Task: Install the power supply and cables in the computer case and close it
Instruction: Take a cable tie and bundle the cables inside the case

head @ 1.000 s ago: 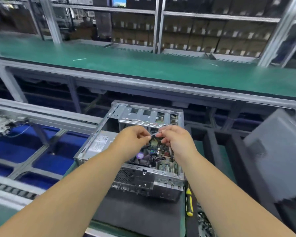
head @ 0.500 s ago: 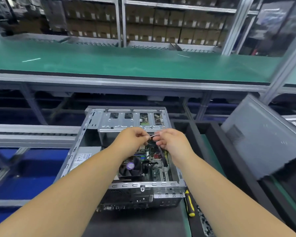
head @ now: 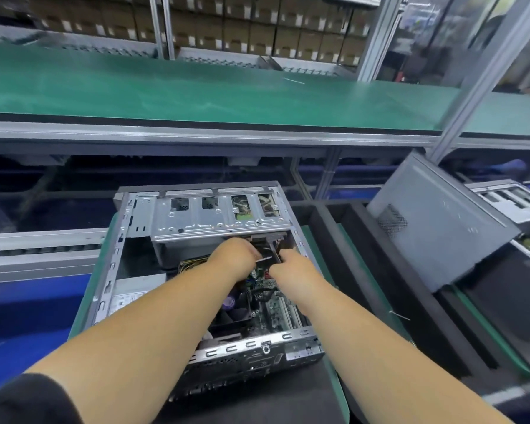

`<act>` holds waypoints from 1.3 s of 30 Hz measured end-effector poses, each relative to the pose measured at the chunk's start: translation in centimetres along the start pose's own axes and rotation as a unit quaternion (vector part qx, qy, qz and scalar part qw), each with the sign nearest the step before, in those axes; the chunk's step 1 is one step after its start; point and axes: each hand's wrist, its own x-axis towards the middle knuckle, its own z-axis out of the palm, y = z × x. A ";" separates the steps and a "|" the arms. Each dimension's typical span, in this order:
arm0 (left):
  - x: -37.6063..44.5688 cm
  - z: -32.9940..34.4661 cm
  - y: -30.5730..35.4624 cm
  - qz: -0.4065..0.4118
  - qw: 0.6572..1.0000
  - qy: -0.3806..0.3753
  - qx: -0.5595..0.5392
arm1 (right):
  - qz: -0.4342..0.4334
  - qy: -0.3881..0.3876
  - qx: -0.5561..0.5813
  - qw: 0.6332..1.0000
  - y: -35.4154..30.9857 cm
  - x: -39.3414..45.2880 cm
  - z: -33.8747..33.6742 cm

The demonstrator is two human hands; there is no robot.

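Boxy steel computer case [head: 141, 215] – both hands' fingers [head: 253, 250] pinching a thin flat cable [head: 265, 259]

One head-worn wide-angle view; it looks forward and steeply down, close above the open computer case [head: 202, 270]; green conveyor [head: 227, 96] lies beyond.

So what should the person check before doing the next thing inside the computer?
1. Case open on top: ok.
2. Left hand holding the thin strip: ok.
3. Right hand gripping it too: cannot tell.
4. Power supply sitting inside: ok.
5. Cables plugged in: cannot tell.
6. Side panel waiting nearby, leaning to the right: ok.
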 end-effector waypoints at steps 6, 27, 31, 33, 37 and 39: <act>0.8 1.5 0.2 0.000 0.971 -0.011 -0.240 | -0.023 -0.001 0.020 1.000 0.5 -0.2 0.3; 0.3 0.7 1.2 -0.026 0.922 -0.086 -0.377 | -0.191 0.062 -0.117 0.973 0.9 -1.3 0.4; -0.4 0.1 1.5 -0.022 0.931 -0.073 -0.358 | -0.217 0.073 -0.166 0.959 0.7 -0.9 0.1; -0.5 0.3 1.6 -0.026 0.931 -0.052 -0.360 | -0.219 0.074 -0.166 0.959 0.8 -0.5 -0.1; -0.2 0.6 1.7 -0.073 0.931 -0.027 -0.356 | -0.193 0.091 -0.153 0.965 0.8 0.5 -0.9; -0.1 0.7 1.4 -0.070 0.934 -0.038 -0.348 | -0.203 0.102 -0.173 0.958 0.9 1.0 -1.4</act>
